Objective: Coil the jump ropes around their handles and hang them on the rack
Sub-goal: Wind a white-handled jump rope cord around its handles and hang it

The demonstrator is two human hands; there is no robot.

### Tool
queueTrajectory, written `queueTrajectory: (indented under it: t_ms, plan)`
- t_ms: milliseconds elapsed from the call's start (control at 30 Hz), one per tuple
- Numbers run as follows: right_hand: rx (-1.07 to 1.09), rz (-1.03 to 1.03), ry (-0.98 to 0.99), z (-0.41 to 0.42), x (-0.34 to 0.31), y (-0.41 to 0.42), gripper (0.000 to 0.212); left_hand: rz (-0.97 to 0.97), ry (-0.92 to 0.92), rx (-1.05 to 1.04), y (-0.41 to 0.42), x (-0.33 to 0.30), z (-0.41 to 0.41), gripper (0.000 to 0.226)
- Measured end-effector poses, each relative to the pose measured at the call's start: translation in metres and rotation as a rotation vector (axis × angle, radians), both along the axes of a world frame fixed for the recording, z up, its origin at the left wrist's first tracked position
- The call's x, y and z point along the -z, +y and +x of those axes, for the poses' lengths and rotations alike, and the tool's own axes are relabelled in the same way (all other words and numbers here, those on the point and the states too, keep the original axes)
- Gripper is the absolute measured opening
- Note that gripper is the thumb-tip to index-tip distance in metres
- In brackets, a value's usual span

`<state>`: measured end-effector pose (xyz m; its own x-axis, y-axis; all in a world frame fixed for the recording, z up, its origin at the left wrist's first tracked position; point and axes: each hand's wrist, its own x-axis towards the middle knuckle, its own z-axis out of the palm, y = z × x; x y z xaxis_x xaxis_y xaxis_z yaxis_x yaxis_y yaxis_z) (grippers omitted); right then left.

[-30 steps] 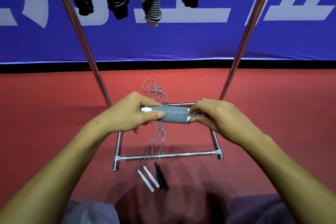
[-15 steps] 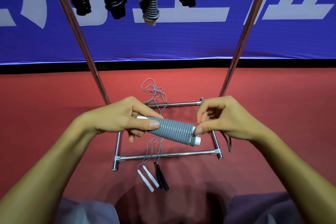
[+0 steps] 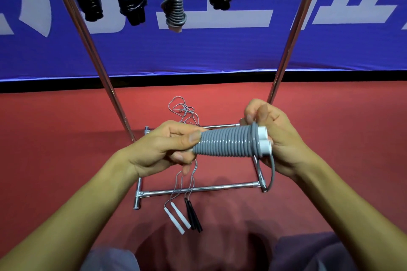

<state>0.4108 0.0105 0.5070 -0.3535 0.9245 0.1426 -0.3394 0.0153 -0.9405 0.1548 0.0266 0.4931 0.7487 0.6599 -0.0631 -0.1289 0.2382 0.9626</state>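
At centre frame I note the left hand (image 3: 163,149) gripping the coiled grey jump rope (image 3: 226,144) to steady it. The right hand (image 3: 273,136) pinches its loose tail by the white handles (image 3: 264,141), presumably to tie off.

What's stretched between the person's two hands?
In the head view, a grey jump rope coiled around its white handles spans from the left hand to the right hand.

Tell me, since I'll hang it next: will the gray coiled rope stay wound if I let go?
Probably not. The coiled rope looks springy, and its loose tail hangs free by the right hand. The left hand grips the other end, so the coils may loosen unless the tail is tucked.
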Motion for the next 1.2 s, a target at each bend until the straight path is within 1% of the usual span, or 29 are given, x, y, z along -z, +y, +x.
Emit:
queueTrajectory:
  t_ms: [33, 100, 133, 200, 267, 367, 433, 533, 600, 700, 767, 833, 1000, 1100, 1167, 1200]
  plan:
    - [0.057, -0.014, 0.025, 0.000, -0.003, 0.000, 0.042, -0.038, -0.023, -0.031, -0.001, 0.000, 0.004, 0.057]
    - [0.164, -0.032, 0.063, -0.003, -0.008, 0.002, 0.021, -0.116, -0.075, -0.100, -0.002, 0.002, 0.011, 0.053]
    - [0.194, -0.028, 0.070, -0.003, -0.007, 0.004, 0.014, -0.167, -0.111, -0.141, -0.002, 0.002, 0.013, 0.050]
    - [0.212, -0.010, 0.079, -0.008, -0.006, 0.006, 0.016, -0.245, -0.166, -0.221, -0.003, -0.001, 0.018, 0.038]
    - [0.228, 0.001, 0.093, -0.011, -0.001, 0.008, 0.019, -0.299, -0.183, -0.310, -0.005, -0.005, 0.026, 0.025]
    - [0.224, 0.017, 0.036, -0.012, 0.007, 0.012, 0.015, -0.395, -0.177, -0.430, -0.007, -0.008, 0.036, 0.019]
    - [0.233, 0.053, -0.071, -0.013, 0.012, 0.013, 0.014, -0.432, -0.175, -0.462, -0.007, -0.008, 0.040, 0.023]
    - [0.228, 0.096, -0.249, -0.020, 0.017, 0.010, 0.017, -0.449, -0.146, -0.510, -0.007, -0.005, 0.042, 0.041]
    - [0.224, 0.093, -0.309, -0.024, 0.020, 0.009, 0.018, -0.424, -0.109, -0.538, -0.008, -0.004, 0.043, 0.048]
    - [0.251, 0.059, -0.310, -0.027, 0.025, 0.012, 0.021, -0.395, -0.065, -0.603, -0.011, -0.002, 0.049, 0.054]
    - [0.261, 0.006, -0.271, -0.030, 0.028, 0.012, 0.022, -0.348, -0.017, -0.661, -0.013, 0.001, 0.053, 0.048]
    - [0.242, -0.093, -0.190, -0.035, 0.028, 0.010, 0.025, -0.251, 0.060, -0.721, -0.015, 0.003, 0.056, 0.037]
    - [0.157, -0.326, 0.071, -0.041, 0.024, 0.005, 0.029, 0.049, 0.243, -0.863, -0.013, 0.005, 0.060, 0.026]
    - [0.090, -0.402, 0.170, -0.044, 0.019, 0.003, 0.038, 0.209, 0.361, -0.842, -0.014, 0.005, 0.060, 0.018]
    - [0.111, -0.438, 0.191, -0.045, 0.019, 0.002, 0.049, 0.318, 0.466, -0.791, -0.017, 0.007, 0.060, 0.015]
    - [0.135, -0.457, 0.198, -0.046, 0.020, 0.001, 0.052, 0.375, 0.552, -0.769, -0.019, 0.009, 0.059, 0.015]
